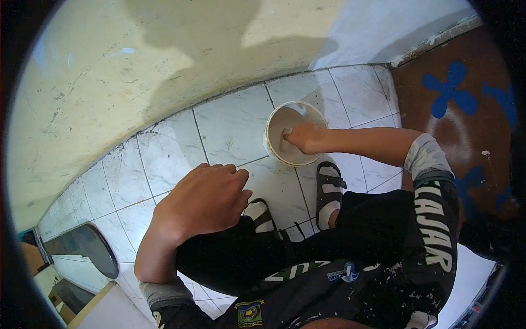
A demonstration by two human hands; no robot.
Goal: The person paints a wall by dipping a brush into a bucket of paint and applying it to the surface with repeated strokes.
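Note:
A white plastic bucket [276,123] stands on the white floor tiles in front of my feet. My right hand [307,137] reaches into the bucket, its fingers closed around something white inside; what it grips is hidden by the hand and the white contents. My left hand [205,197] rests on my left knee with the fingers curled and nothing held. I am crouched, with my black paint-spattered trousers [378,230] and sandalled feet below the bucket.
A cream-painted wall [137,66] rises just beyond the tiled floor [230,126]. To the right lies a brown surface with blue flower shapes [449,93]. A dark oval object [87,252] lies at the lower left.

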